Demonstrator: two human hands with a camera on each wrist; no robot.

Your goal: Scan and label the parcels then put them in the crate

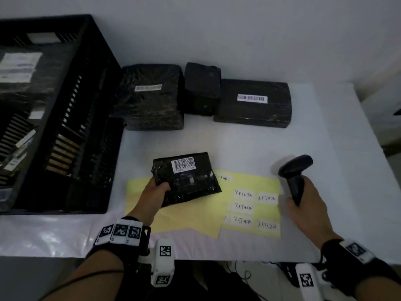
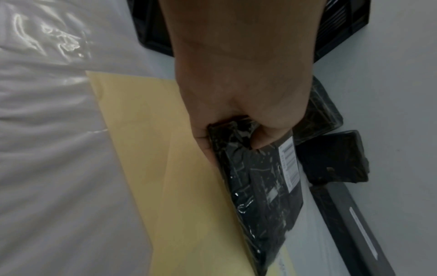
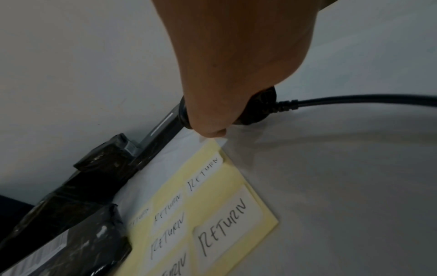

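My left hand [image 1: 155, 190] grips the near left corner of a small black parcel [image 1: 188, 179], thumb on top and fingers curled underneath, so it tilts up off the table with its barcode sticker [image 1: 183, 165] facing me. The left wrist view shows that same pinch on the crinkled plastic wrap [image 2: 257, 186]. My right hand [image 1: 308, 205] is wrapped around the handle of the black scanner [image 1: 295, 170], whose head points up and to the left, toward the parcel but well apart from it. In the right wrist view the scanner's cable [image 3: 354, 99] trails off from the base of the handle.

Under the parcel and between my hands lie two yellow sheets [image 1: 188, 216] on the white table [image 1: 325, 148]. The right-hand sheet carries white labels [image 1: 243, 194] handwritten RETURN; one of them is partly hidden by the parcel.

Farther back, three more black parcels wait in a row by the wall: a bulky one [image 1: 149, 96] with a pale barcode strip, a smaller one [image 1: 201, 88] just beside it, and a flat wide one [image 1: 253, 103] with a white barcode. They are touching or nearly so.

On the left stands the black crate [image 1: 71, 131], with slotted walls. Inside it I make out at least one wrapped parcel with a white label [image 1: 19, 66].
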